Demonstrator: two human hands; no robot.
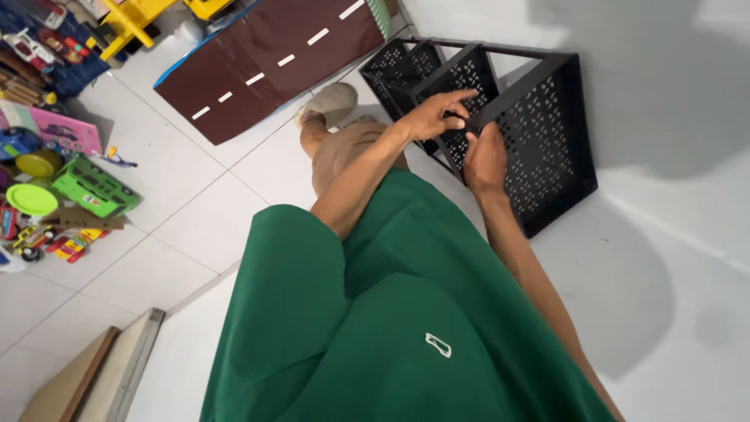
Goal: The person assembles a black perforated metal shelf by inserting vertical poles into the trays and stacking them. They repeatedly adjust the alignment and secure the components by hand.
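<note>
Item: black perforated plastic shelf rack (539, 133), open-framed, with punched-hole panels and solid black bars. It stands on the white tiled floor (195, 211) against the white wall (664, 70), at about 1 o'clock in the head view.

Left hand (432, 116): reaches in from 7 o'clock, fingers curled over the upper edge of a slanted perforated panel at the middle of the rack, grasping that panel.

Right hand (484, 160): just beside the left hand, at its 4 o'clock, closed around the same panel lower down, thumb side against the holes. Both hands touch the rack; the two are close together but not overlapping.

Wearer: green garment (375, 312) filling the lower middle of the frame, with a small white emblem on it; a beige-clad knee and foot (332, 101) show beyond it toward 12 o'clock, near the rack's left end.

Surroundings: brown road-pattern play mat (273, 55) with white dashes at 11 o'clock, well apart from the hands. Toy pile at 9 o'clock: green toy truck (94, 187), lime-green plates (31, 199), small toy cars (47, 242), a pink box (66, 129). Yellow toy furniture (133, 19) at the top left. Cardboard and a board (86, 375) lean at 8 o'clock.
</note>
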